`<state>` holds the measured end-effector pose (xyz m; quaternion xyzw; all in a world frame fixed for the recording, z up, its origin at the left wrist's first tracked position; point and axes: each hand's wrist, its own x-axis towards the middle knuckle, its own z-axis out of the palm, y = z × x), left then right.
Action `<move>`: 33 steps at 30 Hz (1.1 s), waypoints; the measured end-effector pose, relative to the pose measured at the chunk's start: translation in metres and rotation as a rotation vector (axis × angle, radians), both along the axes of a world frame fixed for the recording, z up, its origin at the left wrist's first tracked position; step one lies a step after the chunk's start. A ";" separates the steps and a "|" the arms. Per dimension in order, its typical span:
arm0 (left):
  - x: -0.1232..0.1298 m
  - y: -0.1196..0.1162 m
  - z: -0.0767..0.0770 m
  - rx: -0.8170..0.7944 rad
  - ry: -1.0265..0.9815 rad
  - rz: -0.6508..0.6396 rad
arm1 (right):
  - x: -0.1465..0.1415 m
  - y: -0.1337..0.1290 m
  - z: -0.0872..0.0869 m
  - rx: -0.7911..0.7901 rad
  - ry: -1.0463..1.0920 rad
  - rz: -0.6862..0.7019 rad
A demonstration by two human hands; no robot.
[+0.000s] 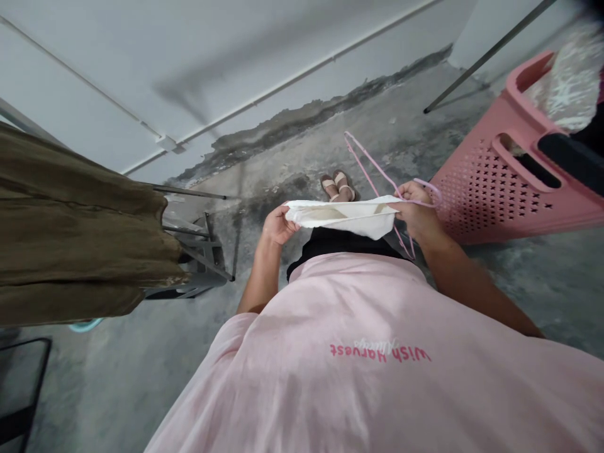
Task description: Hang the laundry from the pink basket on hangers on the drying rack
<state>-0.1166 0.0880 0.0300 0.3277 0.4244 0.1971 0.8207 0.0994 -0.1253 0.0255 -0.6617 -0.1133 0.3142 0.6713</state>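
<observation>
In front of the pink shirt (pixel 349 308), I have the white cloth (pixel 352 223) stretched out, left hand (pixel 279 228) pinching one end, right hand (pixel 418 214) the other plus a pink hanger (pixel 374 163); even, gentle tension should keep it straight.

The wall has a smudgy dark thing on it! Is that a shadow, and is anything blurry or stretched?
Head view: yes, a soft-edged shadow on the pale wall; dim light, no strong glare; the pink shirt and pink basket look stretched towards the edges, probably by a wide lens; the top right corner is dark and blurry; the white cloth is fairly clear.
</observation>
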 end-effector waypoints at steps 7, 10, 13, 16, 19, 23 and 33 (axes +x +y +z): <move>0.002 -0.017 0.039 -0.144 -0.125 0.033 | 0.004 -0.007 -0.004 -0.057 -0.060 0.104; 0.000 -0.025 0.047 -0.142 -0.135 0.078 | 0.005 -0.013 0.002 0.031 -0.075 0.020; 0.000 -0.031 0.049 -0.132 -0.124 0.076 | 0.002 -0.016 0.022 0.267 -0.101 0.005; 0.001 -0.039 0.054 -0.115 -0.116 0.040 | 0.001 -0.018 0.056 0.500 -0.122 0.047; 0.003 -0.047 0.064 -0.078 -0.130 -0.007 | 0.008 -0.021 0.094 0.607 -0.113 0.142; 0.006 -0.054 0.076 -0.027 -0.178 -0.054 | 0.020 -0.034 0.134 0.582 -0.099 0.291; 0.003 -0.063 0.091 0.059 -0.180 -0.046 | -0.025 0.019 0.062 0.869 -0.042 0.644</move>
